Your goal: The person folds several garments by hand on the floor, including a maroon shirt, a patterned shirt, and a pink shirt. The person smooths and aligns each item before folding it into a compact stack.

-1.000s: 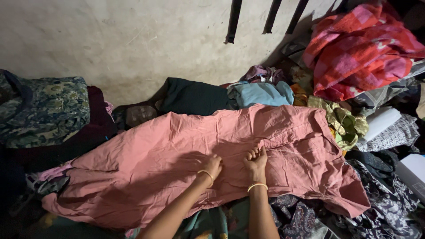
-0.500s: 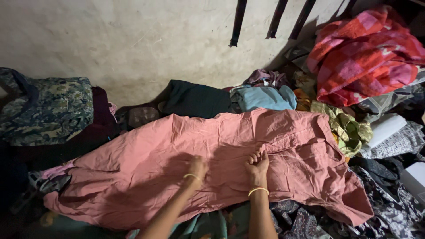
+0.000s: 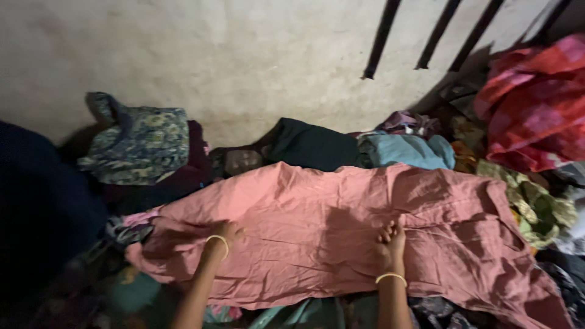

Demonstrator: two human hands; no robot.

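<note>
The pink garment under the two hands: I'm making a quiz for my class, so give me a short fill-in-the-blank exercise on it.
1. Both the left hand and the right hand rest on a spread-out garment coloured ____.
2. Each wrist wears a thin bangle coloured ____.
3. The folded cloth lying just beyond the garment, against the wall, is light ____.

Missing words: pink; yellow; blue
</note>
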